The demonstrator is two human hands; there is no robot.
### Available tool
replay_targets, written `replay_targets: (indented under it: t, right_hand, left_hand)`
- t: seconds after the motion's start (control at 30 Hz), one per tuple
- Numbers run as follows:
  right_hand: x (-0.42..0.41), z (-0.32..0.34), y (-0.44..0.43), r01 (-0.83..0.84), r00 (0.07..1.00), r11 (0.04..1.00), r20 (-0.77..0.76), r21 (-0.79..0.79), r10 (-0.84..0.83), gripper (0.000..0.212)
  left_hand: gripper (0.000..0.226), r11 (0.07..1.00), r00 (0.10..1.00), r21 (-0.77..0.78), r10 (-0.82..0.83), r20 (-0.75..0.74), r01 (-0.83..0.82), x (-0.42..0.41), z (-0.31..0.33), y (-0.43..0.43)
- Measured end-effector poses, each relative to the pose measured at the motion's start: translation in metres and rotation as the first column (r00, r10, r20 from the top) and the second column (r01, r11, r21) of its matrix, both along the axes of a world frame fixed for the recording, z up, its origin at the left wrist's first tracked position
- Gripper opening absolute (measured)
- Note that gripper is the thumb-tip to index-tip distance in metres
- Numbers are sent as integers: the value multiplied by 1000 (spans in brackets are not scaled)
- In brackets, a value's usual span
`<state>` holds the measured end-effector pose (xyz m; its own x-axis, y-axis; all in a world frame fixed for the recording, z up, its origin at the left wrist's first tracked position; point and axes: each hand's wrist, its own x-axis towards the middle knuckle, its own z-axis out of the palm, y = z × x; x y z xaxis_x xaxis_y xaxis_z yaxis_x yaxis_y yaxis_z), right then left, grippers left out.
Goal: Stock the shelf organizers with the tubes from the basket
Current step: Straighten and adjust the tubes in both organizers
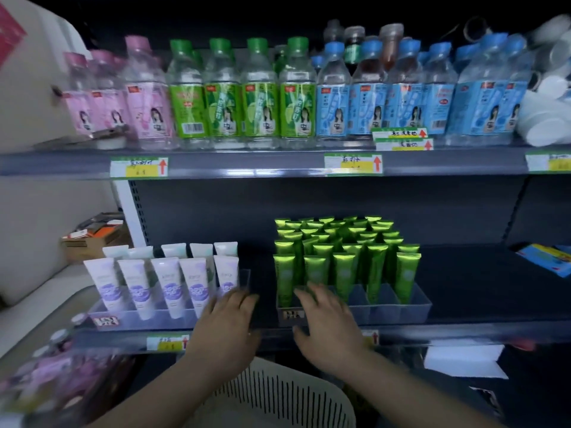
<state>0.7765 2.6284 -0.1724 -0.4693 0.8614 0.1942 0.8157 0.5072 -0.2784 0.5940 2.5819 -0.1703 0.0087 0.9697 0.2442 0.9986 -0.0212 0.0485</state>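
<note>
tubes (343, 257): all stand upright, crimped end up, in two clear organizers on the lower shelf, beyond the hands.
basket (278, 396): nearest, at the bottom edge; white with a slotted wall, between the two forearms, below the shelf front.
left hand (227, 322): palm down, fingers spread, holding nothing, over the front right corner of the left organizer; blur hides whether it touches.
right hand (327, 319): fingers spread too, nothing in it, over the front left corner of the right organizer; contact cannot be told.
paper (463, 359): white sheet under the shelf rail, right of the right hand.
shelf (463, 332): dark, with price tags (168, 342) on its front rail.
left organizer (148, 319): clear tray at the shelf front.
white tubes (168, 282): in the left organizer, five in front with purple print and a second row behind.
right organizer (398, 307): clear tray with dividers, beside the left one with a gap between.
green tubes (375, 273): in the right organizer, five in front, many tight rows behind.
packet (547, 257): blue, far right on the same shelf, well apart from the tubes.
box (92, 239): cardboard, left of the shelf unit.
upper shelf (247, 163): above, with more price tags on its rail.
bottles (259, 97): clear, in a row; pink caps left, green middle, blue right.
cups (543, 118): white, lying at the right end, blurred.
</note>
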Motion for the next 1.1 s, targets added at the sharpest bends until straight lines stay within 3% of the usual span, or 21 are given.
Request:
replay_targets:
  t: [0.63, 1.1]
  right_hand:
    - [-161, -25, 5, -231, 973, 972, -11, -33, 231, 69]
    - [-210, -58, 6, -254, 965, 967, 56, -35, 255, 64]
  left_hand:
    - [64, 986, 987, -16, 163, -12, -163, -147, -23, -33]
    - [65, 970, 969, -6, 244, 27, -244, -194, -58, -28]
